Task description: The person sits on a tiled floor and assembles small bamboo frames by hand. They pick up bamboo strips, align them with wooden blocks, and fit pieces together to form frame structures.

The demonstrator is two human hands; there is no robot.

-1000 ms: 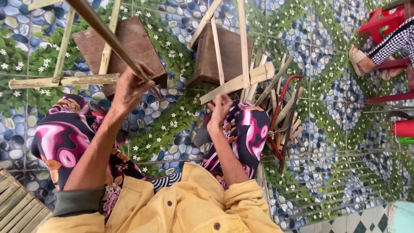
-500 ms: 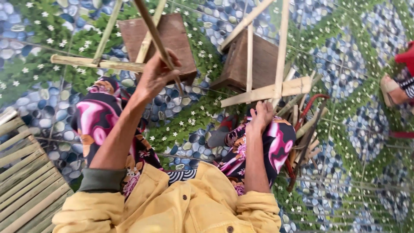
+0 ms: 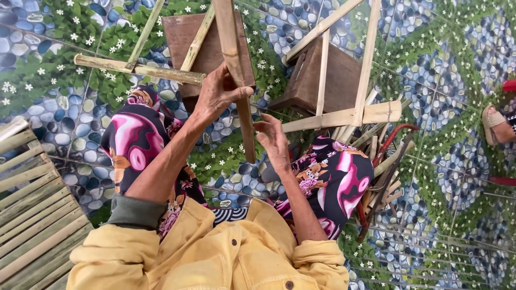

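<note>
Bamboo strip (image 3: 236, 80) being gripped tight by left hand (image 3: 217, 94) | right hand (image 3: 274, 142) hanging open, empty (just beside strip's low end) | steadying that end looks wise

Count of items in view:

- Hands: 2. The left hand (image 3: 217, 94) sits at 11 o'clock of centre; the right hand (image 3: 274, 140) sits at centre.
- Bamboo slat (image 3: 236, 75) in the left hand: 1, at 12 o'clock.
- Wooden stools: 2. 1 stool (image 3: 177, 35) at 11 o'clock, 1 stool (image 3: 338, 80) at 1 o'clock.
- Bamboo frames: 2, at 11 o'clock (image 3: 140, 69) and at 2 o'clock (image 3: 344, 115).
- Bundle of loose sticks (image 3: 384, 172): 1, at 3 o'clock; individual count cannot be determined.
- Slatted bamboo panel (image 3: 29, 209): 1, at 8 o'clock.
- Sandalled foot (image 3: 497, 124) of another person: 1, at 3 o'clock.
</note>
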